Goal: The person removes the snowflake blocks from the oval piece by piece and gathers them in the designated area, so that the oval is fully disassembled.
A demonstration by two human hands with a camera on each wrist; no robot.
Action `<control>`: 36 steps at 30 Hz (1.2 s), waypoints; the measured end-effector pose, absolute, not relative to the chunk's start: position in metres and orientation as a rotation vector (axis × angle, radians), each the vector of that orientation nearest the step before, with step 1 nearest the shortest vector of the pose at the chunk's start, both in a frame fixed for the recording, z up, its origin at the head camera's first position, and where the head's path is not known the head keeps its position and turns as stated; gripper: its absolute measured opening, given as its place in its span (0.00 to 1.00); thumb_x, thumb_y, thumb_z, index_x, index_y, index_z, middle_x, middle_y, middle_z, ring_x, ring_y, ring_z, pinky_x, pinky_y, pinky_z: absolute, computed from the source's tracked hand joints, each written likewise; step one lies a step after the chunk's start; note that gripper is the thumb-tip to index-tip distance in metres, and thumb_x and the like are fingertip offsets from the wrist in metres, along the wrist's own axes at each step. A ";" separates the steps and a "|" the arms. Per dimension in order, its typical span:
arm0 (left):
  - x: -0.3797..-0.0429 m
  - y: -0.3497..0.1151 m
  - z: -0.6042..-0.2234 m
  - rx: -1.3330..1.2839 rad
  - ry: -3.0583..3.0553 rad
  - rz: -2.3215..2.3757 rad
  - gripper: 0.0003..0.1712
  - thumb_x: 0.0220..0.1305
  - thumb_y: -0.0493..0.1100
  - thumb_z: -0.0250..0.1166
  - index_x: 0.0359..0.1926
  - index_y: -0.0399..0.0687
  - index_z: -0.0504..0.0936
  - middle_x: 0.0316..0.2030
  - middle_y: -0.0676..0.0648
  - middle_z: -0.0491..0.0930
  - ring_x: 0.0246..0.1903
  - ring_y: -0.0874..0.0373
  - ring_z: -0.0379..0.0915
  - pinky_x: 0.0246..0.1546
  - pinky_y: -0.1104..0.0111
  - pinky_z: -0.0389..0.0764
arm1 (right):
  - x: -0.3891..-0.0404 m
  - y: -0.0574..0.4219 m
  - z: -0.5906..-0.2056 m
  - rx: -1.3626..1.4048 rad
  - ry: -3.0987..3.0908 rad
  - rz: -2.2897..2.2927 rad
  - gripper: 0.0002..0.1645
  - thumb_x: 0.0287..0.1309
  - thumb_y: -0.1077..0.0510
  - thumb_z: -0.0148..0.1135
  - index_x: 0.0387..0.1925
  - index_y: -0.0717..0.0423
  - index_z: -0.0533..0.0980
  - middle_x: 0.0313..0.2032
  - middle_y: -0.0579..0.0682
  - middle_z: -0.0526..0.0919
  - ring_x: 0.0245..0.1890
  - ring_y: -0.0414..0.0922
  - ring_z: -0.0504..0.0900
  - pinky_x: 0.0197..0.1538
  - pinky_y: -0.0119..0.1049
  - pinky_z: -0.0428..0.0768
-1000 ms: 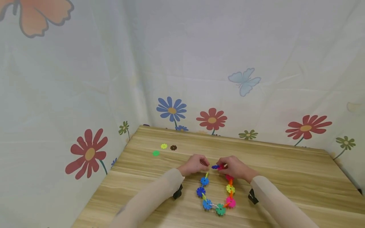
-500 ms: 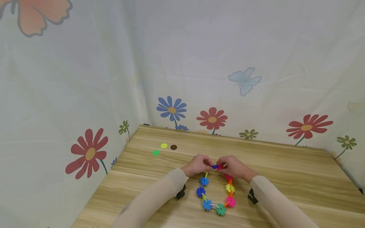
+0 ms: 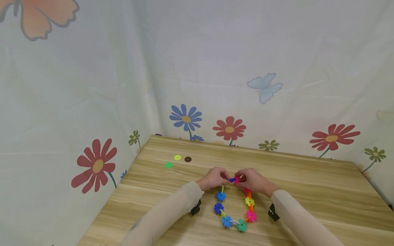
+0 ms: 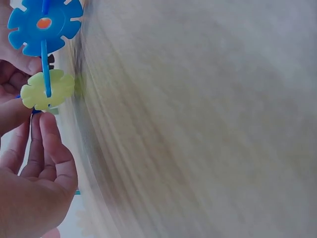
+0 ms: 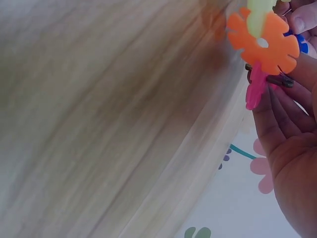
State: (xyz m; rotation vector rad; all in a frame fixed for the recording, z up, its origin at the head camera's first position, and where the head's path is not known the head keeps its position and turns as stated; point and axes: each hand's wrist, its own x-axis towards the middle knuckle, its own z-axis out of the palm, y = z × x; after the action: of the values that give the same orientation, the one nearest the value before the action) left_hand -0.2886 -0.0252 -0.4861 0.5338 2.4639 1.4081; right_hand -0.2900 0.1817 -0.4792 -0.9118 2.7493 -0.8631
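Notched plastic flower discs interlock in a curved chain that dips toward me in the head view. Its bottom bears a light blue disc (image 3: 227, 221) and a green disc (image 3: 241, 225). My left hand (image 3: 213, 178) pinches a small dark blue disc (image 3: 232, 180) at the top. Close beside it, my right hand (image 3: 254, 181) pinches a bright pink disc (image 3: 237, 179) adjoining the blue one. The chain's left end, a yellow-green disc (image 4: 58, 88), lies just below my left fingers. An orange disc (image 5: 280, 52) shows by my right hand. Fingers partly hide the held joint.
Three loose discs lie at the table's far left: yellow (image 3: 177, 157), brown (image 3: 187, 159) and green (image 3: 168, 165). The wooden table (image 3: 301, 177) meets a curtain (image 3: 197, 68) printed with flowers and butterflies at its back and left edges.
My left hand has moved right and taken hold of the dark blue disc beside the right hand's pink one. The lower part of the chain has shifted slightly right.
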 end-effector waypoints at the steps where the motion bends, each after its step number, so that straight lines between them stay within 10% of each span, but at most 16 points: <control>1: -0.289 -0.025 -0.486 0.537 2.471 1.407 0.04 0.53 0.33 0.70 0.30 0.42 0.82 0.26 0.53 0.80 0.27 0.64 0.72 0.29 0.73 0.74 | -0.290 0.183 -0.479 -0.929 2.744 -0.871 0.16 0.51 0.58 0.71 0.43 0.58 0.80 0.34 0.44 0.82 0.30 0.36 0.80 0.36 0.30 0.79; 36: -0.294 -0.016 -0.487 0.772 2.711 1.234 0.07 0.52 0.33 0.71 0.24 0.44 0.81 0.24 0.52 0.83 0.23 0.68 0.72 0.26 0.77 0.73 | -0.291 0.185 -0.482 -1.020 2.689 -0.926 0.15 0.51 0.61 0.70 0.43 0.56 0.80 0.35 0.43 0.82 0.31 0.36 0.80 0.36 0.28 0.79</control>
State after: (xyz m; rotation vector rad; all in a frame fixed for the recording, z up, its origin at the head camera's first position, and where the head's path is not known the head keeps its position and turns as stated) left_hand -0.2943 -0.0163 -0.4867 0.7723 2.7106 1.2342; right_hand -0.2913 0.1847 -0.4817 -1.0202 2.6887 -0.9256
